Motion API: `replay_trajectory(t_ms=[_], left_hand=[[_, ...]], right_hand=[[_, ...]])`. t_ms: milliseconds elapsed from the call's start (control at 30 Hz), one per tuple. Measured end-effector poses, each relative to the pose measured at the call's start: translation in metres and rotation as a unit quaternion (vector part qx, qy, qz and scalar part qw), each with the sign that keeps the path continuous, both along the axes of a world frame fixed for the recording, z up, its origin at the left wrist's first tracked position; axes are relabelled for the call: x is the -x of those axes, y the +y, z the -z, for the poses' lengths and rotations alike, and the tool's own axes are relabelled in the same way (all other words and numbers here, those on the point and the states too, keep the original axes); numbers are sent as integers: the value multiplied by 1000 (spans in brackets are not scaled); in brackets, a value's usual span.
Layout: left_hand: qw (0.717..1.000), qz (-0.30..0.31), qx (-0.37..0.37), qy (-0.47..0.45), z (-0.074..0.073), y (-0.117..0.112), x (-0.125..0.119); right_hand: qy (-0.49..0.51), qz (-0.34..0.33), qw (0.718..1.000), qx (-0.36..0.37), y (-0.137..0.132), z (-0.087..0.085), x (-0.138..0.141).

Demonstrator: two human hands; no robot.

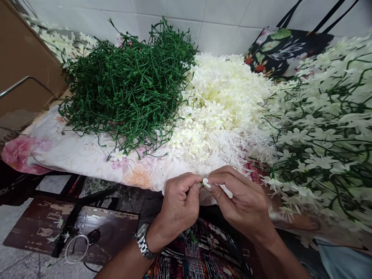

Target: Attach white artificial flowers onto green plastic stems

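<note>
Both hands meet in a pinch above my lap, at the near edge of the cloth-covered surface. My right hand (242,199) holds a small white artificial flower (206,182) between thumb and fingertips. My left hand (181,199), with a metal watch on its wrist, is closed with thumb and forefinger on a stem end at the flower's base; most of the stem is hidden in the fingers. Beyond them lie a heap of green plastic stems (128,85), a pile of loose white blossoms (223,97), and some white thread-like stamens (232,145).
Assembled white flowers on green stems (322,135) fill the right side. A black floral bag (286,52) leans against the tiled wall (221,23). A brown carton (35,58) stands at the left. Below are a worn brown board (113,232) and a clear ring (77,249).
</note>
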State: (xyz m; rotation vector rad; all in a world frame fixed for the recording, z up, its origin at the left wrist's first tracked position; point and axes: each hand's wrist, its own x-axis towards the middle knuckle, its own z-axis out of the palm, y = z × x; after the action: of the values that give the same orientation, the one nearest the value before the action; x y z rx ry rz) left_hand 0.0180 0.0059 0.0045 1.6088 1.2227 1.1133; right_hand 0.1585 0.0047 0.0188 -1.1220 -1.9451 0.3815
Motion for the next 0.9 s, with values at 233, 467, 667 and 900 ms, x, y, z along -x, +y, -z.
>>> replay_trajectory(t_ms=[233,467,667,900], left_hand=[[1000,11,-2,16,1,2,0],[998,50,34,-17,-4,4,5],[996,29,61,-52,2,2,6],[996,12,75,-51,2,0,5]], right_hand=[[2,0,1000,12,1,6,0],[16,-11,999,46,1,7,-7],[45,-12,998,47,-1,11,-5],[41,-17,998,53,-3,11,-5]])
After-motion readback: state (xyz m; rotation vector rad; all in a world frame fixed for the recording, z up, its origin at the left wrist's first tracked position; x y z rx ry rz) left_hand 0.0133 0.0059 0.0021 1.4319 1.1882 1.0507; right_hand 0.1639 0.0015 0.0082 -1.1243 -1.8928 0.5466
